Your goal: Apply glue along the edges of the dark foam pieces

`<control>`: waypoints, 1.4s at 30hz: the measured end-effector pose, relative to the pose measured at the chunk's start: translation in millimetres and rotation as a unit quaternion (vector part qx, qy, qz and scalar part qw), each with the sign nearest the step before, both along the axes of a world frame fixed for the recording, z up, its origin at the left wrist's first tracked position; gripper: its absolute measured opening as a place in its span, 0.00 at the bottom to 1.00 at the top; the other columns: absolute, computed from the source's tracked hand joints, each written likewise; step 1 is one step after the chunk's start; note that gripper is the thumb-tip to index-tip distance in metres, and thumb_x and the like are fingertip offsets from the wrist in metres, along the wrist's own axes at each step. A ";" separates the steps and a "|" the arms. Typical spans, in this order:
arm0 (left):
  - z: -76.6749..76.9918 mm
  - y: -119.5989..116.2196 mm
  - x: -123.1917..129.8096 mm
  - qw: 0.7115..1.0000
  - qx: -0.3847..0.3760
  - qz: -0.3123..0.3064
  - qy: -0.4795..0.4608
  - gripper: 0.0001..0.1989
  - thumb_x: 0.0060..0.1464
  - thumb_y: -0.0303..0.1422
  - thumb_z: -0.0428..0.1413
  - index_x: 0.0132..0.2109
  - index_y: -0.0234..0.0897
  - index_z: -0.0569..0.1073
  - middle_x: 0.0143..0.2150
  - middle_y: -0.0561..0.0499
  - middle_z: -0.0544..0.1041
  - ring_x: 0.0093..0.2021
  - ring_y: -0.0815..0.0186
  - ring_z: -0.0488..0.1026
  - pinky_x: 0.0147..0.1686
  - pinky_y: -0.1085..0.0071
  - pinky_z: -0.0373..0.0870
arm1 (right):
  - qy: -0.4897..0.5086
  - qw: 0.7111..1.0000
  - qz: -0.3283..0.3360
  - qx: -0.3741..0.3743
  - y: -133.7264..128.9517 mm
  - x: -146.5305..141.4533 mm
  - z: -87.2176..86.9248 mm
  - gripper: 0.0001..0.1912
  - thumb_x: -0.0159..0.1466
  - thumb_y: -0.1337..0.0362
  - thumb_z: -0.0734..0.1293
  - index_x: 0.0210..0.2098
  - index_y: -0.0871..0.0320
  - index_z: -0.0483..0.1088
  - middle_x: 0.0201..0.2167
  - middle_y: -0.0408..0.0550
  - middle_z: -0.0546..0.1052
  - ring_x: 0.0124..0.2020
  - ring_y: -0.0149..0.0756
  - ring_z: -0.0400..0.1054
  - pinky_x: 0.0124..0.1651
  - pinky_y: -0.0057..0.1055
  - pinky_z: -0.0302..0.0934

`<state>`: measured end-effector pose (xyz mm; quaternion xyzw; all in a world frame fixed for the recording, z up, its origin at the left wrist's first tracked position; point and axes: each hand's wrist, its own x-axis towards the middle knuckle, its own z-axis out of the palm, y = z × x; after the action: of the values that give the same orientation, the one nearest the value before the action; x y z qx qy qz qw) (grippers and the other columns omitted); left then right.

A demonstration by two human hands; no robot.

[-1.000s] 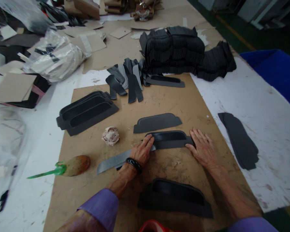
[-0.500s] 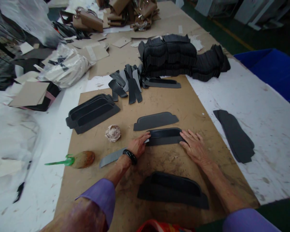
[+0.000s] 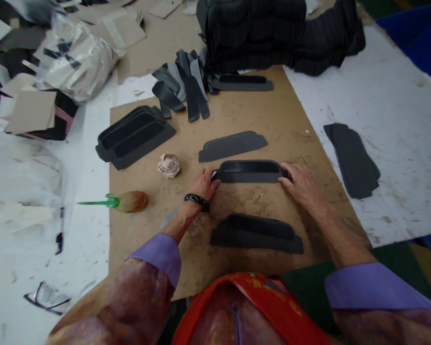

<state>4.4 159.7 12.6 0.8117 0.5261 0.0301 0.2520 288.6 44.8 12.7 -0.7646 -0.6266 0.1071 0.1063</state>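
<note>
My left hand pinches the left end of a dark panel with a raised curved strip, and a black bracelet is on that wrist. At the panel's other end, my right hand has thumb and fingers closed on the corner. Just beyond lies a flat grey panel. Nearer to me is another dark panel with a raised strip. A grey strip is partly hidden by my left forearm.
Left on the brown board are a green-nozzled bottle, a crumpled ball and stacked dark panels. Loose strips and a tall black stack stand behind. Flat pieces lie right; glasses lie lower left.
My view has tipped downward, showing more of the red apron. My right fingers, spread over the panel's end before, now grip its corner. My left hand still holds the other end.
</note>
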 end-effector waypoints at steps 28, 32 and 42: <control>38.3 -56.7 -45.2 0.995 0.012 -0.028 -0.094 0.11 0.57 0.32 0.46 0.41 0.36 0.71 0.38 0.48 0.75 0.39 0.63 0.71 0.41 0.67 0.67 | 0.553 0.786 -0.265 -0.076 -151.0 -51.8 29.5 0.20 0.51 0.57 0.70 0.42 0.55 0.68 0.34 0.46 0.76 0.35 0.34 0.71 0.38 0.29 0.66; 32.3 -91.1 -42.6 0.997 -0.002 -0.066 -0.045 0.11 0.58 0.34 0.47 0.44 0.38 0.70 0.41 0.48 0.73 0.39 0.63 0.72 0.39 0.68 0.68 | 0.326 0.920 -0.204 -0.084 -161.2 -56.7 13.5 0.17 0.56 0.59 0.63 0.44 0.57 0.68 0.34 0.48 0.75 0.35 0.38 0.71 0.40 0.37 0.65; 31.4 -128.0 -24.2 0.974 -0.006 -0.212 0.078 0.22 0.53 0.25 0.48 0.54 0.46 0.63 0.51 0.48 0.67 0.41 0.63 0.72 0.34 0.70 0.69 | 0.004 0.997 -0.057 0.053 -136.5 -90.5 11.6 0.31 0.63 0.50 0.55 0.59 0.62 0.56 0.59 0.61 0.60 0.61 0.51 0.51 0.58 0.49 0.49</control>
<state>-19.8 31.7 44.1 0.9031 0.3598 -0.0910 0.2160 198.1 -91.7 24.3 -0.7920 -0.5864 0.0706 0.1545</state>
